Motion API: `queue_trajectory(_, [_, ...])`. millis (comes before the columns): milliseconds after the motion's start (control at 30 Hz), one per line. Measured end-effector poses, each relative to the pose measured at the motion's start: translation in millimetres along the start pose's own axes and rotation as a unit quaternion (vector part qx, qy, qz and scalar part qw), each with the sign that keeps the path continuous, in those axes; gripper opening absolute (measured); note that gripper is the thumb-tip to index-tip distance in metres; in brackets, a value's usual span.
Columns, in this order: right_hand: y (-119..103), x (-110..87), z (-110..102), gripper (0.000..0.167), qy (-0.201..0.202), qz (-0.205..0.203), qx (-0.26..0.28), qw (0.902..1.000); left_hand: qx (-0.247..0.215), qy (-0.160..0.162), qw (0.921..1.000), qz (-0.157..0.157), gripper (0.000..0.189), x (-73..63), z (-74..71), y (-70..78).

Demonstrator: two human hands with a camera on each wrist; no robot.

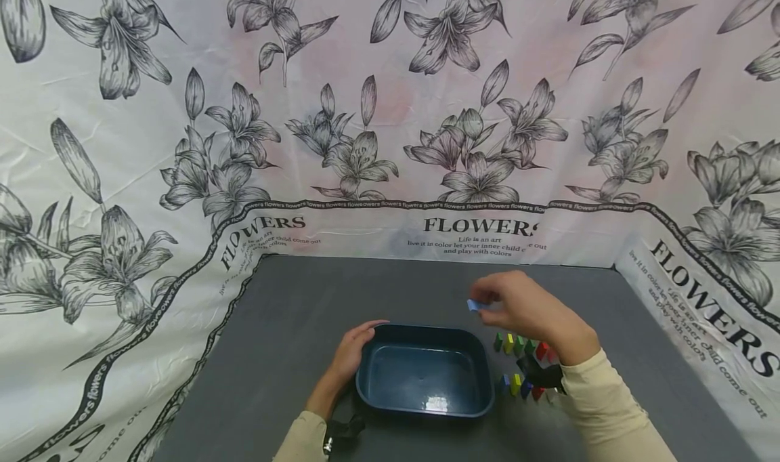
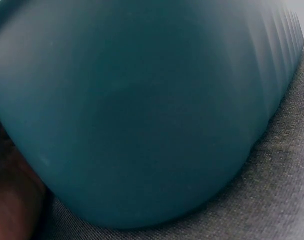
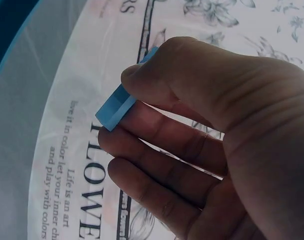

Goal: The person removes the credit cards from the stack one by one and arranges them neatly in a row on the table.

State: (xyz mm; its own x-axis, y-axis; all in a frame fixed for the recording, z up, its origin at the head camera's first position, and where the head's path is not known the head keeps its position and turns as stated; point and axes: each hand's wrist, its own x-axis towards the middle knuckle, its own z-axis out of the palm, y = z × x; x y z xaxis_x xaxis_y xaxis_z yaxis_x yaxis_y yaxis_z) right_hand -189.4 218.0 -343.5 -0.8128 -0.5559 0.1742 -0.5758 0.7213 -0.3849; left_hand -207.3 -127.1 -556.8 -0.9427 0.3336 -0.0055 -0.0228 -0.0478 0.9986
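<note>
My right hand is raised above the table, behind the right end of the basin. Between thumb and fingertips it pinches a small light-blue block, long and flat-sided; the other fingers lie loosely below it in the right wrist view. A dark blue plastic basin sits on the table with a bare floor inside. At its far left corner my left hand holds the rim, thumb on top and fingers around the outside. The basin's outer wall fills most of the left wrist view and hides nearly all of that hand.
Right of the basin stand two rows of small coloured blocks: a far row with green blocks and red ones, and a near row with a yellow block. My right forearm partly covers them. A flower-printed cloth encloses the grey table.
</note>
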Motion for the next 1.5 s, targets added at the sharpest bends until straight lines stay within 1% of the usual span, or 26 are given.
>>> queue_trajectory(167, [5,-10.1,-6,0.018,0.001,0.019,0.014,0.9997,-0.008,0.003,1.0000,-0.002,0.046,0.1,0.3,0.6])
queue_trajectory(300, [10,-19.4,-11,0.018,0.003,0.039,0.010,0.9992,-0.016,0.005,0.9999,-0.003,0.046,0.1,0.7,1.1])
queue_trajectory(567, [20,-42.5,-22,0.016,0.014,0.086,-0.008,0.9962,-0.010,0.003,0.9999,0.002,0.046,0.2,-0.3,0.3])
queue_trajectory(700, [27,-55.9,-24,0.016,0.018,0.102,-0.015,0.9945,0.009,-0.003,0.9998,0.014,0.046,1.1,-1.2,0.5])
queue_trajectory(800, [33,-66.0,-24,0.017,0.019,0.114,-0.017,0.9932,0.026,-0.009,0.9993,0.027,0.045,1.4,-2.1,0.6])
queue_trajectory(1000, [45,-85.9,-23,0.020,0.015,0.140,-0.023,0.9897,0.033,-0.007,0.9991,0.027,0.045,0.9,-2.1,1.3])
queue_trajectory(1200, [54,-104.7,-19,0.021,0.011,0.173,-0.020,0.9847,0.027,-0.005,0.9993,0.024,0.045,0.1,-1.0,2.0])
queue_trajectory(1367, [62,-119.7,-15,0.023,-0.001,0.198,-0.010,0.9802,0.016,-0.003,0.9996,0.024,0.045,0.4,-0.4,2.1])
queue_trajectory(1500, [69,-130.5,-10,0.023,-0.012,0.218,0.002,0.9758,0.020,-0.003,0.9994,0.027,0.044,0.5,-0.6,1.9])
